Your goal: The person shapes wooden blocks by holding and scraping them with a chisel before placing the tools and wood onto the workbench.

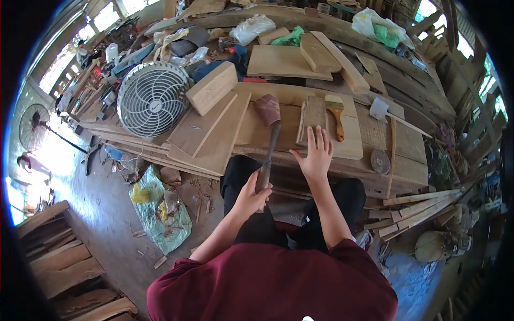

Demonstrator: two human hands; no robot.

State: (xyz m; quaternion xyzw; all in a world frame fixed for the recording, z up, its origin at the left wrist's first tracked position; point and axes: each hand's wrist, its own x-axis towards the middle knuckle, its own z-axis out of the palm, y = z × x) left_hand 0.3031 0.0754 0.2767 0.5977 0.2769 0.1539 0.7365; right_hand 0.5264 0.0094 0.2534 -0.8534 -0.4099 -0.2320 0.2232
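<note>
My left hand (254, 195) is wrapped round the wooden handle of a chisel (273, 143). Its long dark blade points forward, the tip close to a curled reddish-brown piece of sandpaper (267, 109) on the bench. My right hand (316, 155) has its fingers spread, the fingertips over the near end of a small wood block (314, 111); whether they press on it I cannot tell. A paintbrush (335, 114) with an orange handle lies just right of the block on a pale board (350, 136).
A round fan (155, 101) and a thick wood block (212, 88) stand left on stacked boards (214, 136). On the right are a white-headed tool (378, 108) and a round disc (380, 161). A green plastic sack (158, 211) lies on the floor.
</note>
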